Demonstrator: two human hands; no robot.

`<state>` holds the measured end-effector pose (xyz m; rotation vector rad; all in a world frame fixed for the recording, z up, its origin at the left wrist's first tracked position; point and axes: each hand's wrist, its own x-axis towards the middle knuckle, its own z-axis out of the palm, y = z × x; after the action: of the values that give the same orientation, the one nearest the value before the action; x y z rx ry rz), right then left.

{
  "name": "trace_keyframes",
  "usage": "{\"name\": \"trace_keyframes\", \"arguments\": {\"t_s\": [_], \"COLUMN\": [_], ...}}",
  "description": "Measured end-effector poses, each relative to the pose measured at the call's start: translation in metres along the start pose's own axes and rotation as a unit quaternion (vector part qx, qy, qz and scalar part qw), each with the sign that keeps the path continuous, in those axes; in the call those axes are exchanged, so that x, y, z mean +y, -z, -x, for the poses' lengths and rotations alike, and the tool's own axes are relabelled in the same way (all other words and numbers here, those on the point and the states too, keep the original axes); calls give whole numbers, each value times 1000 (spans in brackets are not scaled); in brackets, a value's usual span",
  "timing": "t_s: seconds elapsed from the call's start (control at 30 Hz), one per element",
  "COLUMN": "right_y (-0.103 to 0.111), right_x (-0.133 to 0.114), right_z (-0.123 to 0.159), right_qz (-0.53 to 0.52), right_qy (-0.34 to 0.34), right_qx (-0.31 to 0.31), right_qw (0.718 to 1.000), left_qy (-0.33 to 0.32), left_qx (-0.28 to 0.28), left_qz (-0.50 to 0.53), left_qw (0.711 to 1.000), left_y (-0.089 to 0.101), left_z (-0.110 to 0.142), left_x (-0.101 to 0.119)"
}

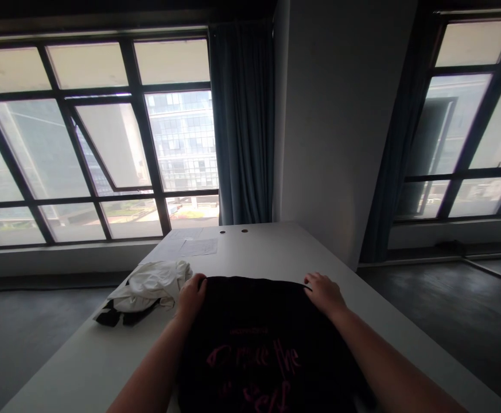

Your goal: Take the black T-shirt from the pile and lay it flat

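Observation:
A black cloth garment (pixel 250 310) with pinkish-red lettering stretches between my two hands over the white table. Its far edge runs nearly straight from one hand to the other; the near part drops out of the bottom of the view. My left hand (pixel 193 292) has its fingers closed on the far left corner. At the far right corner, my right hand (pixel 322 291) pinches the edge between thumb and fingers. Whether the garment is a shirt or something else cannot be made out. Beside my left hand lies a crumpled white and black cloth bundle (pixel 151 287).
The white table (pixel 271 249) extends to a pillar (pixel 340 126) and a blue curtain (pixel 244 126). Sheets of paper (pixel 198 246) lie at its far left, near two round holes. Windows stand behind, with one pane (pixel 110 143) tilted open. Grey floor borders both sides.

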<state>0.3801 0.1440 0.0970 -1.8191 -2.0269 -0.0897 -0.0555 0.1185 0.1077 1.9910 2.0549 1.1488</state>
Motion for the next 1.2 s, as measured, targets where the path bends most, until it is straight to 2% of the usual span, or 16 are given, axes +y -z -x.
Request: {"name": "trace_keyframes", "arguments": {"t_s": [0.03, 0.07, 0.1, 0.17, 0.27, 0.33, 0.43, 0.53, 0.7, 0.8, 0.9, 0.97, 1.03, 1.1, 1.2], "right_y": [-15, -32, -49, -80, -111, -118, -116, -113, -106, -100, -101, -104, -105, -102, -93], "right_x": [-3, -7, -9, -12, -10, -5, 4, 10, 6, 2, 12, 28, 48, 65, 79], "right_z": [1, 4, 10, 24, 41, 43, 38, 30, 27, 43, 74, 98, 116, 125, 121], "right_qz": [38, 58, 63, 54, 54, 54, 44, 36, 53, 91, 97, 67, 31, -13, -64], "right_qy": [2, 8, 15, 15, -1, -3, 9, 24, 26, 9, 21, 17, 6, 0, -20], "right_qx": [31, 32, 8, -72, -130, -165, -203, -208, -208, -173, -123, -122, -123, -109, -95], "right_qw": [999, 998, 998, 996, 990, 985, 978, 977, 976, 981, 987, 990, 992, 994, 993], "left_qy": [1, -1, -9, -34, -45, -37, -31, -39, -51, -56, -34, -4, 10, -1, -7], "left_qx": [11, 15, 4, -64, -209, -260, -288, -308, -298, -243, -147, -115, -123, -126, -122], "left_qz": [-31, -58, -80, -105, -139, -160, -166, -155, -151, -149, -151, -146, -128, -100, -75], "left_qw": [999, 998, 997, 992, 967, 952, 943, 938, 941, 957, 977, 983, 984, 987, 990], "left_y": [-10, -22, -34, -58, -83, -90, -89, -84, -74, -60, -43, -33, -26, -23, -21], "left_z": [-1, 1, 7, 25, 55, 65, 63, 55, 57, 72, 94, 112, 128, 139, 142], "left_x": [1, 2, 2, 2, 0, -3, -6, -7, -2, -13, -54, -91, -125, -149, -160]}}
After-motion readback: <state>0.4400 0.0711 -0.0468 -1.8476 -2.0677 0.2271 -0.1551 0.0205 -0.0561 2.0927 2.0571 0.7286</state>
